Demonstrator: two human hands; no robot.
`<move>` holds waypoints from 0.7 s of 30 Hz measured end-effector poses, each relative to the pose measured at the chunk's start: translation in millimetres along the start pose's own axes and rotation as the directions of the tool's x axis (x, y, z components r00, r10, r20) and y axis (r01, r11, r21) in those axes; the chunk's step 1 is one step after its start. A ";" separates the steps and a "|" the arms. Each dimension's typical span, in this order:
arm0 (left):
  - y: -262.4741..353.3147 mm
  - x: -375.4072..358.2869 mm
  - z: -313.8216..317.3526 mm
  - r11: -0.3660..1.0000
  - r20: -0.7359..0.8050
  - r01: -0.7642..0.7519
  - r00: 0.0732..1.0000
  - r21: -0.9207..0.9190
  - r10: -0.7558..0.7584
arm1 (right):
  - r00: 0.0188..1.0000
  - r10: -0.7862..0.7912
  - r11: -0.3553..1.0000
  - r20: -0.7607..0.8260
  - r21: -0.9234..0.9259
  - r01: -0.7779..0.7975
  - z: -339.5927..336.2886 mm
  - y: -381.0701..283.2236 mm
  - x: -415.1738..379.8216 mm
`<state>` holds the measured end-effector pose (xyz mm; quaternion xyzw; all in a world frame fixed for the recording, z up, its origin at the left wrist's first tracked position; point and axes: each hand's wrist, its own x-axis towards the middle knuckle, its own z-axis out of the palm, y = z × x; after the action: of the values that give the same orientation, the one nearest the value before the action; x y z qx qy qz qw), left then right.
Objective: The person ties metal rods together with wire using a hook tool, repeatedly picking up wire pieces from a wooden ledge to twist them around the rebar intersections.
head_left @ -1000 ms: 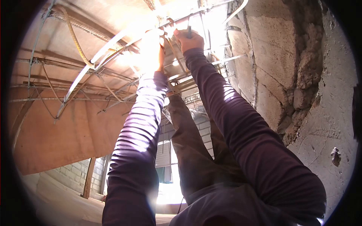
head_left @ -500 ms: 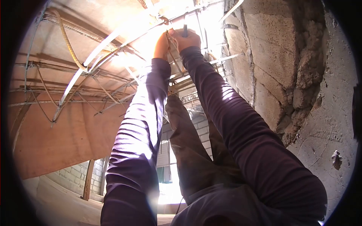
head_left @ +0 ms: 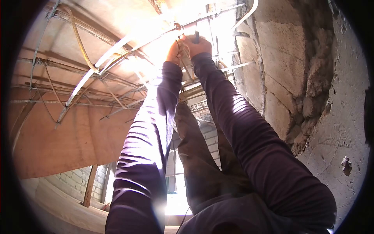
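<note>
Both my hands are raised together at the top centre, beside steel bars in strong glare. My right hand [head_left: 199, 47] is closed round a dark-handled tool [head_left: 197, 36], whose upper end is washed out by the light. Touching or almost touching it, my left hand [head_left: 175, 51] has its fingers bent; what they hold, if anything, is too small and bright to make out. Just above the hands, a long bar [head_left: 165, 31] runs diagonally, with a small brownish piece [head_left: 177, 26] at it.
Crossing steel bars and a bent yellowish rebar [head_left: 80, 41] fill the upper left, above a brown panel [head_left: 70, 136]. A rough concrete wall [head_left: 282, 58] stands on the right. A bar end [head_left: 245, 64] sticks out near it. Brick walls and a wooden post [head_left: 90, 186] show lower down.
The bars, my hands and the tool appear slightly further right and lower in the view. My left fingers show more clearly, bent beside my right hand.
</note>
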<state>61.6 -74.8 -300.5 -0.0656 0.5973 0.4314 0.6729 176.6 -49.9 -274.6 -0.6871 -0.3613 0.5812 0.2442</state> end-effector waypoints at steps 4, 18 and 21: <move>-10.0 14.6 -11.0 1.000 0.020 0.030 0.999 -0.004 -0.030 | 0.998 0.068 0.998 0.000 -0.002 -0.068 -0.8 -7.4 -4.3; -17.5 10.7 -7.0 1.000 -0.025 0.015 1.000 -0.012 -0.015 | 0.982 -0.180 0.906 -0.062 -0.398 0.141 -29.9 -2.6 -23.4; -20.7 2.6 -7.7 0.998 -0.012 -0.043 0.999 -0.052 0.042 | 0.795 -0.604 0.745 -0.055 -0.393 0.538 -50.9 14.0 -20.3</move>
<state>69.3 -91.0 -313.6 -0.0727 0.5909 0.4607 0.6583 228.0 -70.1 -262.2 -0.6245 -0.6306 0.3381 0.3131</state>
